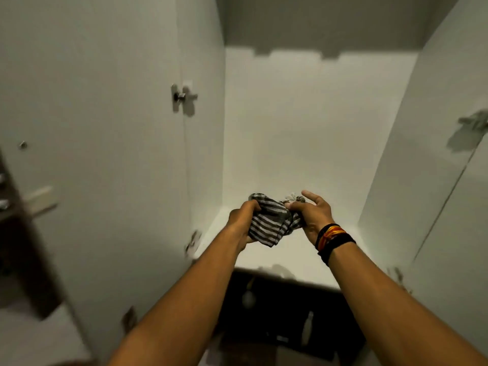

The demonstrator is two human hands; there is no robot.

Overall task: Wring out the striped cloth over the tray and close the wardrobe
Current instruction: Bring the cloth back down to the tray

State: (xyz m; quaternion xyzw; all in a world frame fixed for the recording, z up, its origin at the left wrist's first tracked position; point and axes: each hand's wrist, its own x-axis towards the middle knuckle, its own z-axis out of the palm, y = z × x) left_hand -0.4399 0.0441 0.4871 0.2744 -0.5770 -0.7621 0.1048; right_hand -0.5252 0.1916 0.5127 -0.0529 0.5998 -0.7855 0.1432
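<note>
Striped cloth [272, 223]: bunched between left hand [244, 223] and right hand [313, 213], both clenched on it for twisting; wardrobe [303, 133] open.

Wardrobe shelf [330, 270] bare around hands; open doors [105, 128] flank sides.

Cloth [273, 221] above the shelf [303, 257] inside the wardrobe [303, 122], left hand [244, 224] and right hand [313, 216] at its ends — left door [105, 128] and right door [454, 180] either side of the shelf, open.
</note>
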